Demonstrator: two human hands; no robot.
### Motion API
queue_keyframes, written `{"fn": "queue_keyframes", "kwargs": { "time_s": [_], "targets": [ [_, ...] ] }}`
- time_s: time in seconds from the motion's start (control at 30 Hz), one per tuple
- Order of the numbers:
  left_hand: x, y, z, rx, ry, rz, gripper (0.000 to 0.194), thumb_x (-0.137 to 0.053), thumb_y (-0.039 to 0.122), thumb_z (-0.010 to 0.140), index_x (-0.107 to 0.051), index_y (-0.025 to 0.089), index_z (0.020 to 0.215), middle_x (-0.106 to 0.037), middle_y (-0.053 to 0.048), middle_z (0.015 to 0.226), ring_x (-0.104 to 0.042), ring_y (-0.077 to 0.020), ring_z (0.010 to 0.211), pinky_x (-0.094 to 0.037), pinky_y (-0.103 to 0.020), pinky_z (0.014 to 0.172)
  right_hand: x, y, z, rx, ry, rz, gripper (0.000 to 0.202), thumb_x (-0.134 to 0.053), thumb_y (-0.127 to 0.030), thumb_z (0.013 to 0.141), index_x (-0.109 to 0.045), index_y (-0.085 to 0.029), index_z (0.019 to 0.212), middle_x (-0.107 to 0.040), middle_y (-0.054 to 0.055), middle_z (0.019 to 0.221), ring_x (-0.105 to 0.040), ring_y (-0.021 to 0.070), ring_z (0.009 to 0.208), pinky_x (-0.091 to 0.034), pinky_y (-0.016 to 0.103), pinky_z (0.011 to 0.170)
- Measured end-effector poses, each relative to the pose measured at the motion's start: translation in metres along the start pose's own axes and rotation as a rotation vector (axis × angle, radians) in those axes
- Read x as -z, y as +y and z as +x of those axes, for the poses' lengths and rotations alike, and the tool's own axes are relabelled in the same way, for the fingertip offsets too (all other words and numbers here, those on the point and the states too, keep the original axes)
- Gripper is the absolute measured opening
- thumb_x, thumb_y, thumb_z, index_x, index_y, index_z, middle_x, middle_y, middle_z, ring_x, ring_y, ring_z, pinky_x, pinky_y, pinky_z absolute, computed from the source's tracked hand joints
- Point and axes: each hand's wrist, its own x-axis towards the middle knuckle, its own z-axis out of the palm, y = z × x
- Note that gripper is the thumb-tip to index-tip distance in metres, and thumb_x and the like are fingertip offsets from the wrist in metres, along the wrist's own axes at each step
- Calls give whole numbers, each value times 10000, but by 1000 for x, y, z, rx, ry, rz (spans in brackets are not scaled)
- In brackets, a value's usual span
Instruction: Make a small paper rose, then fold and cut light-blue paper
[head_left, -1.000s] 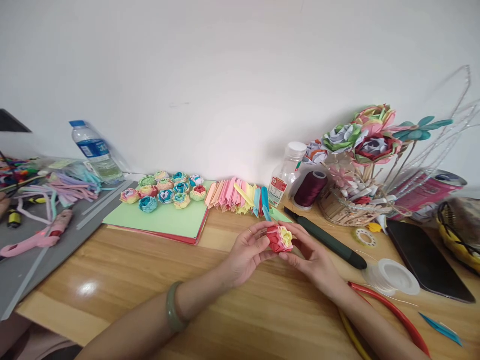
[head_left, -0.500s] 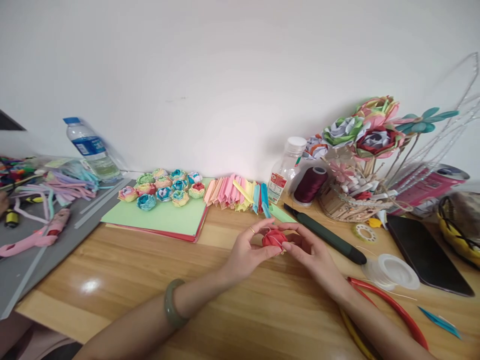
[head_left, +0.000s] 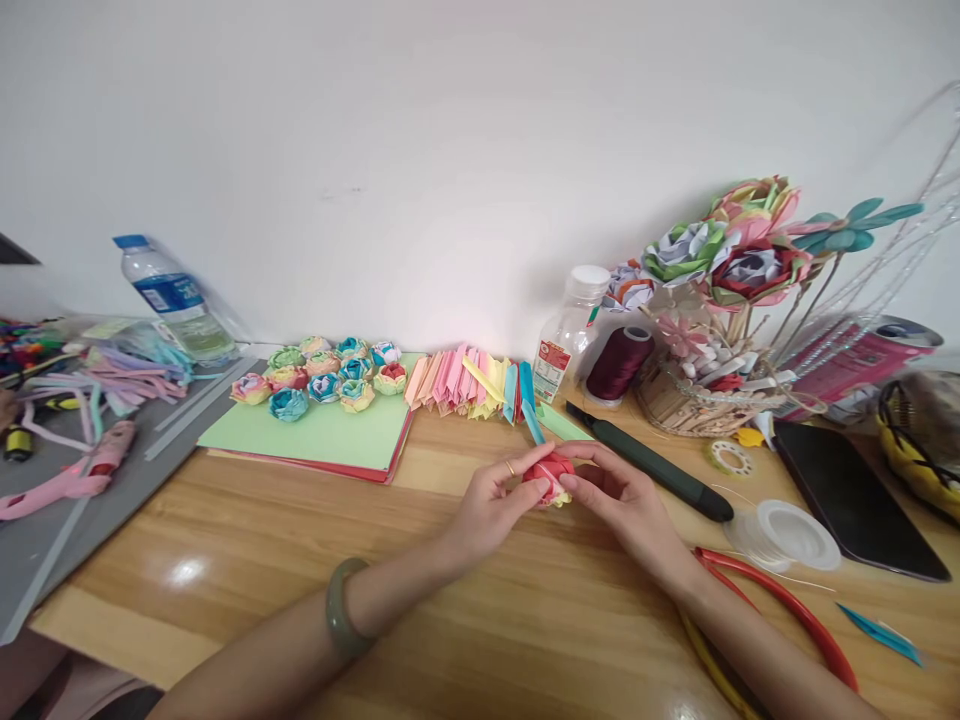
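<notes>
A small red paper flower (head_left: 551,470) with pale yellow showing at its lower edge is pinched between both hands above the wooden table. My left hand (head_left: 491,500) grips it from the left, thumb in front and fingers behind. From the right, my right hand (head_left: 615,492) holds the same flower between thumb and fingertips. A thin white thread or wire seems to run over the red paper. Just behind the hands stands a row of folded paper strips (head_left: 465,385) in pink, yellow and blue. Finished paper flowers (head_left: 352,372) sit on green paper sheets (head_left: 300,438).
Right of my hands lie a dark green pen-shaped tool (head_left: 660,465), a clear spool (head_left: 787,535), a black phone (head_left: 855,500) and red-handled pliers (head_left: 795,610). Behind stand a plastic bottle (head_left: 570,330), a maroon thread cone (head_left: 619,365) and a flower basket (head_left: 697,400). A water bottle (head_left: 176,300) leans far left.
The red flower has been tilted in my fingers, so more of its pale yellow underside shows. Both hands keep their hold at nearly the same place.
</notes>
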Motion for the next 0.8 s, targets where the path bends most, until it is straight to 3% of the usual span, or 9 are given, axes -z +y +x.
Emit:
{"fn": "queue_keyframes", "kwargs": {
  "time_s": [0.17, 0.3, 0.4, 0.57, 0.8],
  "targets": [
    [0, -1, 0, 14, -39, 8, 558, -618, 423, 768, -528, 176, 1260, -651, -112, 1114, -626, -175, 854, -495, -336, 822, -1, 0, 1, 11, -2, 52, 321, -663, -447, 720, -619, -218, 940, -622, 59, 1021, -613, 182, 810, -501, 336, 745],
    [2, -4, 2, -30, -71, 0, 510, -611, 417, 778, -542, 229, 1247, -540, -98, 1301, -566, -217, 1078, -456, -335, 910, -1, -1, 1, 3, -39, 88, 330, -683, -444, 699, -586, -213, 914, -609, 56, 1013, -607, 164, 769, -505, 320, 714],
    [3, -4, 3, -26, -44, -55, 472, -650, 379, 755, -581, 245, 1203, -547, -82, 1297, -516, -237, 1158, -452, -321, 906, 0, -3, 1, -23, -94, 85, 336, -674, -460, 703, -561, -219, 908, -614, 36, 938, -605, 172, 778, -497, 321, 721],
    [4, -3, 4, 121, -63, -301, 408, -656, 332, 760, -615, 251, 1158, -641, -68, 1150, -608, -181, 972, -494, -270, 782, 2, -5, 2, -28, -36, 5, 333, -542, -521, 792, -586, -221, 931, -626, 50, 964, -578, 195, 876, -473, 336, 800],
    [5, -2, 7, 182, -59, -456, 374, -597, 376, 802, -635, 179, 1118, -658, -98, 1082, -627, -159, 861, -527, -249, 696, 2, -1, 0, -31, -22, 99, 289, -575, -467, 793, -595, -231, 958, -601, 42, 1034, -577, 171, 855, -484, 305, 772]
  ]
}}
